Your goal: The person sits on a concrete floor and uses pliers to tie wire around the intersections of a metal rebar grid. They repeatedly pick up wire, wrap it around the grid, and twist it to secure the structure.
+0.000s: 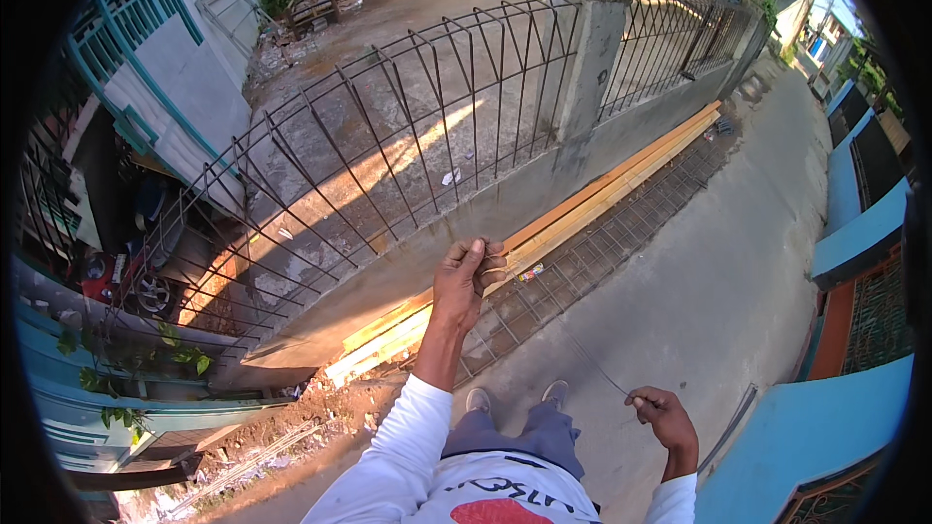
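My left hand [464,279] is raised in front of me, above the timber and mesh, with its fingers pinched together. My right hand [662,417] is lower and to the right over the road, its fingers closed on a thin metal wire [604,371]. From there the wire slants up and left toward my left hand, which appears to pinch its other end. Part of its length fades against the mesh. Long wooden planks [582,208] lie along the foot of the wall, and a rusty steel mesh [553,296] rests on the ground beside them.
A low concrete wall [456,244] with a bent-bar metal fence [413,116] and a pillar [589,67] runs along the left. A grey road [723,252] stretches ahead. Blue walls [806,437] border the right. Rubble [335,417] lies near my feet, left.
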A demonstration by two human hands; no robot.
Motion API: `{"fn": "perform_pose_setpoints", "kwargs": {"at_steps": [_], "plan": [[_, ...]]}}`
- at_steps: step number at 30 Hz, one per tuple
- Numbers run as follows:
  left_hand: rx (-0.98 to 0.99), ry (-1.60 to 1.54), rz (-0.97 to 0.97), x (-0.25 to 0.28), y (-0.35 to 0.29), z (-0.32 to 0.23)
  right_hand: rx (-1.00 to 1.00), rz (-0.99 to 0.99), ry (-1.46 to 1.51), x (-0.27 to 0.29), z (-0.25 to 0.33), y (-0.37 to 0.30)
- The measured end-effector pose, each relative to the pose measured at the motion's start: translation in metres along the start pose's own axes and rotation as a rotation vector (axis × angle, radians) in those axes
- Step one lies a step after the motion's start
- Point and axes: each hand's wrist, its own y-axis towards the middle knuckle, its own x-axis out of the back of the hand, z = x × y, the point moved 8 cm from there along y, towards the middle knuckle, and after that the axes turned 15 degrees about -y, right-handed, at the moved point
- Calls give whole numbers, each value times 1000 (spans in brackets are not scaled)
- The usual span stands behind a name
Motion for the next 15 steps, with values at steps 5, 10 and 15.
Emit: {"fn": "perform_pose_setpoints", "kwargs": {"at_steps": [5,10,15], "plan": [[61,-45,-69,-27,12,54,10,-77,112,39,-41,11],[23,-77,15,-70,34,124,5,-256,111,111,-77,13],[-90,52,56,-138,39,188,24,-494,-525,197,-109,26]]}}
